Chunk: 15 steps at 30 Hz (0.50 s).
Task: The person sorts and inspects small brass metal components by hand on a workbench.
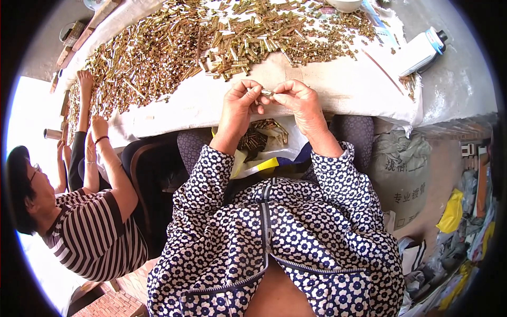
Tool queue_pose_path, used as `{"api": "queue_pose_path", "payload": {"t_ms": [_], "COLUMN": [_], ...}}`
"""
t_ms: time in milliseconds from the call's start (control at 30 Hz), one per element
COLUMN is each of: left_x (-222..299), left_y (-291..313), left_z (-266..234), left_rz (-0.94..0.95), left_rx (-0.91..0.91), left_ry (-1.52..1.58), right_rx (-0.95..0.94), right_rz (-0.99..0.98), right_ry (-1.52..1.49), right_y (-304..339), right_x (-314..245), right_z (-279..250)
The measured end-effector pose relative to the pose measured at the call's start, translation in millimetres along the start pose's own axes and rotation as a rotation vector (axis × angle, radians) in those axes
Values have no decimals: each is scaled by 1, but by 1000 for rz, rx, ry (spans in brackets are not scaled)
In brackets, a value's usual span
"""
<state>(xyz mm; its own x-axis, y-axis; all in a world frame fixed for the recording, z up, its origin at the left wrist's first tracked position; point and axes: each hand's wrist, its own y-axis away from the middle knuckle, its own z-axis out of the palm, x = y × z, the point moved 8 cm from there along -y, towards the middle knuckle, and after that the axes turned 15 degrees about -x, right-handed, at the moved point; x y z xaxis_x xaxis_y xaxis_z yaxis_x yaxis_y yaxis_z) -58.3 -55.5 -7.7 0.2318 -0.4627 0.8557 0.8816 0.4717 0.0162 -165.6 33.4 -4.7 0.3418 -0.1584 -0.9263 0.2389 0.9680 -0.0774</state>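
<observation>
In front of my body, just off the near edge of the cloth-covered table (338,92), my left hand (239,105) and my right hand (302,105) meet. Thumbs and fingertips of both pinch a small shiny metal piece (267,92), short and tube-like; its finer shape is partly covered by the fingers. Many small gold-coloured metal tubes (259,47) are heaped beyond my hands. Smaller brass-coloured bits (153,58) spread toward the left. Below my hands, a plastic bag (288,132) in my lap holds more narrow, darker-looking metal pieces (254,141).
A co-worker in a striped shirt (100,227) sits at my left, hands by the heap. A white bottle (422,52) with a dark cap and a thin stick (381,71) lie at the table's right. A large sack (398,174) stands right of my knees. Far right are piled bags (451,211).
</observation>
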Motion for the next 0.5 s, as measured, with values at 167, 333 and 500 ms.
{"api": "queue_pose_path", "payload": {"t_ms": [167, 333, 500], "left_x": [-1, -3, 1], "left_y": [1, 0, 0], "left_z": [-1, 0, 3], "left_rz": [32, 55, 78], "left_rx": [-40, -42, -45], "left_ry": [11, 43, -49], "right_rx": [3, 32, 55], "right_rz": [11, 14, -165], "right_ry": [-1, 186, 467], "right_y": [1, 5, 8], "right_x": [1, -6, -20], "right_z": [1, 3, 8]}}
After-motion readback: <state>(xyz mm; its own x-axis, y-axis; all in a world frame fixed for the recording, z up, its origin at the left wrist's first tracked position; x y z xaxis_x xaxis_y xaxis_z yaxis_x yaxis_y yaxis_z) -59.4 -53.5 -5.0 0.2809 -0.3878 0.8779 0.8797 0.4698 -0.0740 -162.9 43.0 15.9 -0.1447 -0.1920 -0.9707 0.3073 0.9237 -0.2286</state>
